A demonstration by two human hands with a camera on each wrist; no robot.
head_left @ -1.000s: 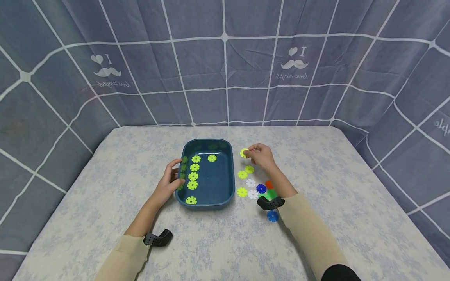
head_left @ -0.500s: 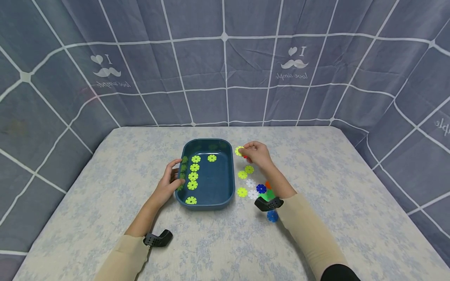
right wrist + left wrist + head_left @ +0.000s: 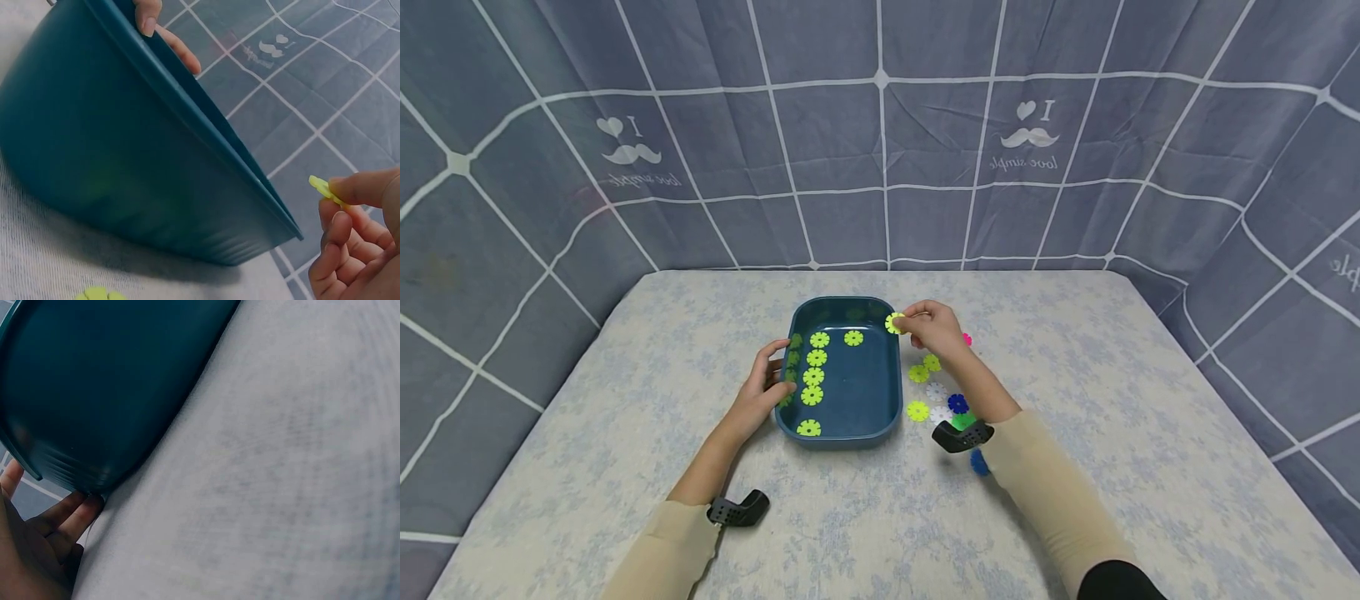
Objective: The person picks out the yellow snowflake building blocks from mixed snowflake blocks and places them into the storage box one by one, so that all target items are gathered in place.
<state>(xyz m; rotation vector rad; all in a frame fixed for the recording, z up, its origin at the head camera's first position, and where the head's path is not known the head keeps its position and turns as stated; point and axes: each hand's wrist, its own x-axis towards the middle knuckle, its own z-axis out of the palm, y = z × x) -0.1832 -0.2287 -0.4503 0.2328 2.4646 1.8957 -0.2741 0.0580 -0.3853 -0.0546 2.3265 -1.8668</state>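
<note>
Between the thumb and fingers of my right hand (image 3: 934, 328) is a yellow-green flower-shaped plastic disc (image 3: 892, 323). In the head view it overlaps the right rim of a dark teal basin (image 3: 859, 396); the right wrist view shows the disc (image 3: 322, 187) edge-on, beside the basin's outer wall (image 3: 125, 150). My left hand (image 3: 758, 390) grips the basin's left rim, thumb over the edge and fingers along the outside. Inside the basin lie several matching discs, most in a column near the left wall, with one disc (image 3: 853, 338) apart towards the back.
Right of the basin lie yellow-green discs (image 3: 917, 411), white discs (image 3: 936, 391), a dark blue disc (image 3: 957, 403), a green disc (image 3: 962, 421) and a blue disc (image 3: 979, 462). A pink disc (image 3: 967, 339) peeks out by the right wrist. Grey-blue checked curtain (image 3: 820, 142) surrounds the table.
My right hand has moved left with the yellow-green disc, from the table beside the basin to its right rim. A pink disc now shows by the wrist. The left hand has stayed put.
</note>
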